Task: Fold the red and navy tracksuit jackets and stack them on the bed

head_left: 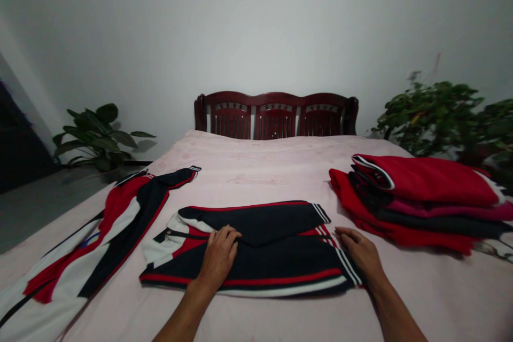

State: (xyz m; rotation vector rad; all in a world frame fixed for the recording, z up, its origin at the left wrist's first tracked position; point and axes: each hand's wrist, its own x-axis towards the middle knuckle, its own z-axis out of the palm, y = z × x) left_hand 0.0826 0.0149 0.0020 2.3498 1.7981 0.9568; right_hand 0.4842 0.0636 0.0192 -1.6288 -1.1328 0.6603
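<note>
Hands open, neither clenched nor grasping. Left hand [218, 257] lies palm down on a folded track jacket [276, 259], fingers slightly curved over the fold, apparently keeping the layers flat. Right hand [358, 253] rests on the pink bedcover [256, 171] just beside the jacket's striped right end, fingers extended toward it. Folded track jacket lies near the front edge of the bed, navy with red and white bands; one sleeve seems turned across the body, its striped cuff reaching the right end, which would account for the compact shape. Second track jacket [92, 240], white, red and navy, lies spread flat to the left, one sleeve running up the bed. Stack of folded garments [417, 197], red and dark, sits to the right, near the right hand, placed apart from both jackets. Beyond: dark red wooden headboard [276, 115] against a white wall [256, 26], leafy houseplants [98, 136] [428, 117] on either side, grey floor [40, 208] at left
</note>
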